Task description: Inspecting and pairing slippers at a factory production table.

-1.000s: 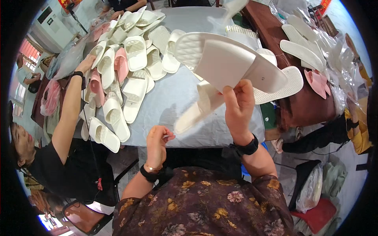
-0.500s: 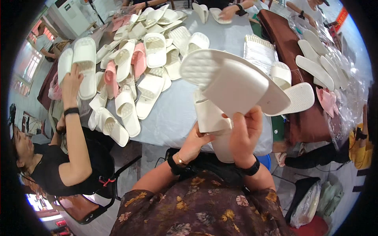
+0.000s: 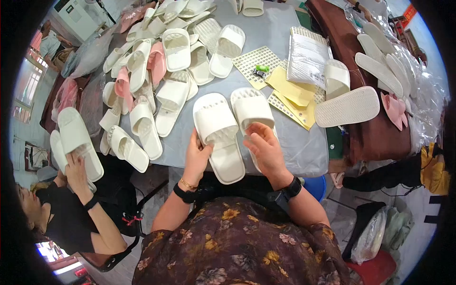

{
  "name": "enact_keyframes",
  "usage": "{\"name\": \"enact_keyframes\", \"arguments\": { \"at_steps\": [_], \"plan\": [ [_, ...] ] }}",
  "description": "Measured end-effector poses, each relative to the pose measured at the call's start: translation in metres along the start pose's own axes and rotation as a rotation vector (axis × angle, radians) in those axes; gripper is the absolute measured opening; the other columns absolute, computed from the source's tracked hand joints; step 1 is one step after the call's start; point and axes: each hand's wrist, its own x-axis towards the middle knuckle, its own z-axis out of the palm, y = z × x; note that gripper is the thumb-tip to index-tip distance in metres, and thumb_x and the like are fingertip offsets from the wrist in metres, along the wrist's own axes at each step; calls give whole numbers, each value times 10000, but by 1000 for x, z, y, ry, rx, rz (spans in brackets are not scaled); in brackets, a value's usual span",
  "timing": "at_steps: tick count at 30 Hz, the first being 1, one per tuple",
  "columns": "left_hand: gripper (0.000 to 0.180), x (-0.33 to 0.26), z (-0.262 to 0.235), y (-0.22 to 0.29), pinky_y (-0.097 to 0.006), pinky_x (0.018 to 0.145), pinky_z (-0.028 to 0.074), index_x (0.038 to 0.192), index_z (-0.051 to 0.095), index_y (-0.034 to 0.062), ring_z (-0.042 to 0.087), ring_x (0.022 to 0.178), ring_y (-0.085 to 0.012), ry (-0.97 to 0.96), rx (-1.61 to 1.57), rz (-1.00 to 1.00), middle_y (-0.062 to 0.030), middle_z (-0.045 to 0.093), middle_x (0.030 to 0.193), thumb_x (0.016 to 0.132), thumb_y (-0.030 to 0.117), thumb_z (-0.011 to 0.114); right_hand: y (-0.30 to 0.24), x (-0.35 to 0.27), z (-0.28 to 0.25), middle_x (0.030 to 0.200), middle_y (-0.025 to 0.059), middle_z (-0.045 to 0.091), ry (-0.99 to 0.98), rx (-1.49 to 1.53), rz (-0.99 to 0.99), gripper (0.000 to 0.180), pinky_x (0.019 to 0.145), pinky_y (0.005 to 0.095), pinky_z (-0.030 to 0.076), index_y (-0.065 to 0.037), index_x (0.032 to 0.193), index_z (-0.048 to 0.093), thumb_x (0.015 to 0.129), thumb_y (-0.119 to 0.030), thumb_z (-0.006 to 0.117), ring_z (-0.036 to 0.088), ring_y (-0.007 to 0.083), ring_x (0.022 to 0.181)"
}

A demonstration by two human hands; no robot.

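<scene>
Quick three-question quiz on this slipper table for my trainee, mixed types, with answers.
1. True or false: the left hand touches a pink slipper.
2. The right hand rests on: A) the yellow sheets B) a white slipper C) the green item
3. How do the two slippers near the hands lie?

Key:
1. False; it grips a white slipper.
2. B
3. Side by side, straps up, on the grey table.

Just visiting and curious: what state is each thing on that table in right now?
Left slipper: strap up, flat on table, left hand gripping its side.
Right slipper: strap up, beside it, right hand resting on it.
Slipper pile: jumbled, loose.
Ribbed slipper: sole up.
Yellow sheets: lying flat.
</scene>
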Motion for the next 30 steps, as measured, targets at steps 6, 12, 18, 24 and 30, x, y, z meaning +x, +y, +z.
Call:
{"name": "enact_keyframes", "arguments": {
  "at_steps": [6,12,18,24,30],
  "plan": [
    [737,2,-7,-13,-339,948,462,1475,298,-61,565,1102,-243,107,543,139,-198,530,1295,851,72,667,1,8,-15,1374,107,491,-120,-327,4,532,952,312,447,9,1412,418,909,-87,560,494,196,1230],
    [773,10,17,-21,-424,1092,353,1461,308,-82,405,1339,-385,167,556,226,-276,347,1484,821,104,699,-2,33,-14,1218,100,593,-282,-690,-152,475,951,312,459,2,1341,521,870,-54,566,540,183,1133],
    [705,-13,32,2,-482,1121,281,1426,399,-17,365,1334,-422,292,992,598,-254,417,1423,804,103,709,-4,34,-30,1119,110,675,-226,-720,-263,327,891,305,497,14,1233,591,915,-48,542,631,176,1002],
    [499,-16,43,5,-465,1059,356,1273,594,65,456,1256,-360,-174,997,785,-146,527,1330,795,126,724,-20,30,-74,873,86,710,21,-832,-351,184,689,281,523,27,1041,676,911,-46,568,650,144,755],
    [559,-13,64,8,-464,1071,344,1282,598,78,433,1300,-360,-388,1121,768,-162,493,1396,790,297,745,-50,37,-121,886,193,684,400,-1152,-643,139,703,391,529,-14,951,694,870,-61,592,665,350,786]
  ]
}}
